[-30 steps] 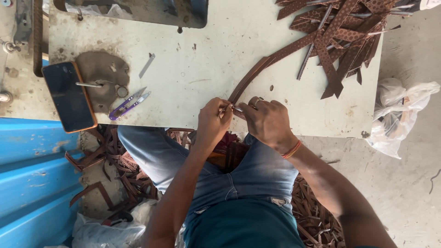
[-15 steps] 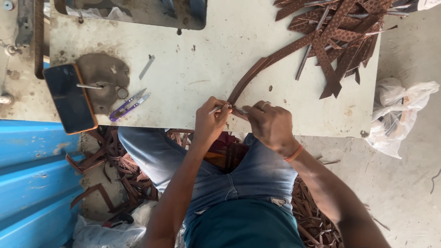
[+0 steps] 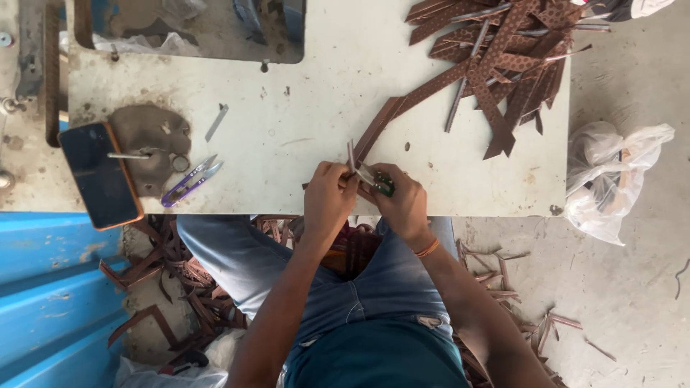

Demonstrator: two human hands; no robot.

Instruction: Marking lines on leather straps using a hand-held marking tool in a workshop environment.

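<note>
A long brown strip (image 3: 374,133) of patterned material lies slantwise across the white table (image 3: 302,108), its near end drawn down to the table's front edge, where both hands meet on it; its far end runs up toward a heap of like brown strips (image 3: 503,65) at the table's far right corner. The left hand (image 3: 327,197) pinches the near end of the strip between thumb and fingers, holding a short bit of it upright; the right hand (image 3: 402,201) is closed around a small green-handled tool (image 3: 382,185) whose pale metal tip touches the strip just beside the left fingertips; an orange band sits on the right wrist.

To the left on the table lie purple-handled thread snips (image 3: 188,181), a small metal ring (image 3: 180,163) just beside them, and a thin metal bar (image 3: 215,122) a little farther up; a dark phone (image 3: 99,176) in an orange case rests at the table's left edge, overhanging it slightly; a grey patch on the tabletop lies between the phone and the snips.

Below the table edge the person's lap in blue jeans is in view; brown offcuts (image 3: 165,287) litter the floor around the legs on both sides; a clear plastic bag (image 3: 611,179) stands on the concrete floor just right of the table; a blue ribbed panel (image 3: 50,302) fills the lower left.
</note>
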